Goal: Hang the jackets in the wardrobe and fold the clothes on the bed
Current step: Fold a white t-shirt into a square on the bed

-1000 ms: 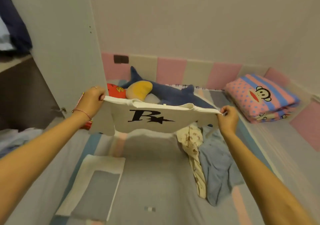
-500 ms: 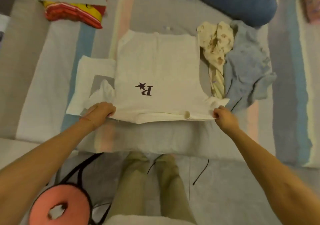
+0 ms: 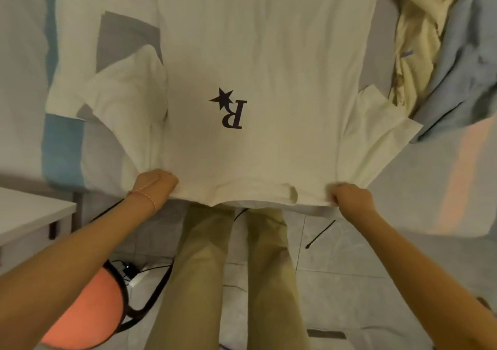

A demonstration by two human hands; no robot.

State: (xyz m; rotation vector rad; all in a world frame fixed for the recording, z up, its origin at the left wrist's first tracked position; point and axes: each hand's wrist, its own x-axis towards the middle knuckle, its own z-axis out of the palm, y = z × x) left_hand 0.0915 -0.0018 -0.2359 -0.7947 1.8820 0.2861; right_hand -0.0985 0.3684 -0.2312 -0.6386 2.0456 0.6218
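A white T-shirt point(image 3: 269, 53) with a black "R" and star print lies flat on the bed point(image 3: 24, 80), its collar at the near edge. My left hand point(image 3: 154, 186) grips its left shoulder and my right hand point(image 3: 349, 196) grips its right shoulder, both at the bed's near edge. A folded white-and-grey garment point(image 3: 115, 34) lies partly under the shirt's left side. A cream patterned garment point(image 3: 419, 40) and a light blue garment point(image 3: 468, 67) lie crumpled to the right.
My legs in khaki trousers point(image 3: 204, 282) stand against the bed on a tiled floor point(image 3: 336, 282). A pink round seat point(image 3: 83, 312) with a black frame is at lower left, beside a white table edge point(image 3: 29, 212). Black cables point(image 3: 320, 234) trail on the floor.
The shirt went from being held up in the air to lying flat on the bed. My view has tilted down and closer, and both hands have drawn the shoulders to the bed's near edge.
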